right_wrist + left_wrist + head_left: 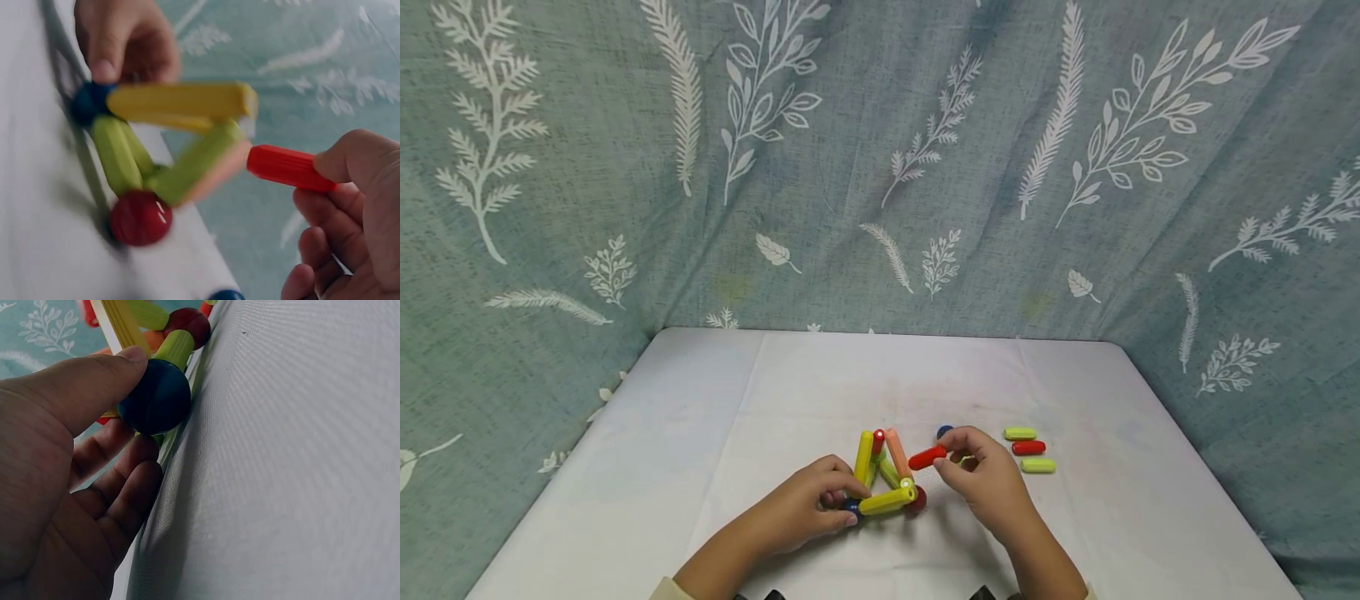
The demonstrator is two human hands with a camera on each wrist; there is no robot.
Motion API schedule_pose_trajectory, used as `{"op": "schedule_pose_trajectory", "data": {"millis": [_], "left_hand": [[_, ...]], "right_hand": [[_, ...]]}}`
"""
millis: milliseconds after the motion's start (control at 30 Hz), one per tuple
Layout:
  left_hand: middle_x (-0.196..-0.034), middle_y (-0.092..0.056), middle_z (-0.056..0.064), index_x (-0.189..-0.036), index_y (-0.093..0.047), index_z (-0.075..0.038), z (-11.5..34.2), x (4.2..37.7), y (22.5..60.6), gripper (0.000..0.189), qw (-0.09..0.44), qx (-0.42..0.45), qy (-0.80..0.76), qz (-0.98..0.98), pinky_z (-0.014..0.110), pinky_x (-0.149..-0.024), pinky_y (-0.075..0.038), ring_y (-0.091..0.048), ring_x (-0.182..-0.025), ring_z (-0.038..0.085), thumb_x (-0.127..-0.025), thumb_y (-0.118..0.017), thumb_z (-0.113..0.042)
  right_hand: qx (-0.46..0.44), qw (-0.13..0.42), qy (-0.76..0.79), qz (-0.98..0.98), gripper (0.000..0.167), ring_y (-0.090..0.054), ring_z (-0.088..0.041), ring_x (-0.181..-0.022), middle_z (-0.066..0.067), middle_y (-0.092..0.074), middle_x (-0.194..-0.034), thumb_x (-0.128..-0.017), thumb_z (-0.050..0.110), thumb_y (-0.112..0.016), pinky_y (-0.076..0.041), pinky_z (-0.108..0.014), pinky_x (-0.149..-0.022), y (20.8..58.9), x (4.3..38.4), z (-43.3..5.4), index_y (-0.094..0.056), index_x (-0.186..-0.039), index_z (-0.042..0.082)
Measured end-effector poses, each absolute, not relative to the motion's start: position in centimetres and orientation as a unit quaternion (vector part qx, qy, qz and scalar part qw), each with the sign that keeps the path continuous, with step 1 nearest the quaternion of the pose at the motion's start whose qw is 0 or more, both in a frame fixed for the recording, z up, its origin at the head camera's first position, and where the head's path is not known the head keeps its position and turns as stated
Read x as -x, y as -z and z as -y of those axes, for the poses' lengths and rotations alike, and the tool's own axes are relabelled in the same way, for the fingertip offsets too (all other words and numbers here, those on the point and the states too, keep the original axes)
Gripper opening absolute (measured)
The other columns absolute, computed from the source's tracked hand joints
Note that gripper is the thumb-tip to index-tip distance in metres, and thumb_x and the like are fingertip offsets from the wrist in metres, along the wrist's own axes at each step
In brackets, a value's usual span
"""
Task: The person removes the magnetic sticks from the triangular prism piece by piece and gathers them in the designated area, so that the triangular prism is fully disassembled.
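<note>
My left hand holds a blue ball at the near-left corner of a small frame built of sticks and balls. Its thumb presses the ball's top and the other fingers curl beneath. Yellow sticks, light green sticks and an orange stick make up the frame, with a dark red ball at a lower corner. Between thumb and fingers, my right hand pinches a red stick. That stick's free end points left, close to the upper ends of the frame's sticks.
Right of the right hand lie a light green stick, a red stick and another green stick. Another blue ball sits behind the right hand. A patterned curtain borders the white table.
</note>
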State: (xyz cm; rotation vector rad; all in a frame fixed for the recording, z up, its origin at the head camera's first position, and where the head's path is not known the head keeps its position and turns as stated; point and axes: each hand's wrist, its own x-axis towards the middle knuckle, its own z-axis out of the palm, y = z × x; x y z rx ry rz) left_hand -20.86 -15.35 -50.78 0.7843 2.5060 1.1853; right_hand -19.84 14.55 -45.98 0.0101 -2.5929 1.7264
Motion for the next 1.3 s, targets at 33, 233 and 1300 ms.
{"op": "schedule_pose_trajectory", "data": {"millis": [33, 233, 1300], "left_hand": [[-0.117, -0.057, -0.014, -0.116, -0.074, -0.043, 15.4, 20.9, 50.8, 0.027, 0.131, -0.269, -0.408, -0.863, 0.024, -0.089, -0.054, -0.059, -0.099, 0.007, -0.092, -0.082, -0.034], [-0.118, -0.057, -0.014, -0.117, -0.074, -0.042, 15.5, 20.8, 50.9, 0.027, 0.132, -0.266, -0.407, -0.863, 0.024, -0.089, -0.054, -0.06, -0.099, 0.007, -0.092, -0.082, -0.035], [-0.116, -0.057, -0.014, -0.116, -0.074, -0.042, 15.2, 20.7, 50.7, 0.027, 0.131, -0.261, -0.399, -0.869, 0.023, -0.088, -0.054, -0.059, -0.098, 0.005, -0.091, -0.083, -0.034]], "right_hand": [[0.007, 0.012, -0.556, 0.831, 0.017, -0.06, -0.024, -0.089, -0.001, -0.07, -0.098, -0.089, 0.013, -0.082, -0.053, -0.029, -0.066, 46.1, 19.9, -15.1, -0.073, -0.1, 0.02], [0.052, 0.008, -0.529, 0.847, 0.016, -0.057, -0.022, -0.096, -0.001, -0.071, -0.101, -0.089, 0.013, -0.078, -0.051, -0.029, -0.067, 46.6, 20.1, -18.8, -0.072, -0.104, 0.015], [0.183, -0.023, -0.372, 0.91, 0.027, -0.06, -0.027, -0.095, -0.013, -0.068, -0.106, -0.093, 0.014, -0.075, -0.052, -0.035, -0.072, 50.4, 19.9, -28.7, -0.067, -0.118, 0.004]]}}
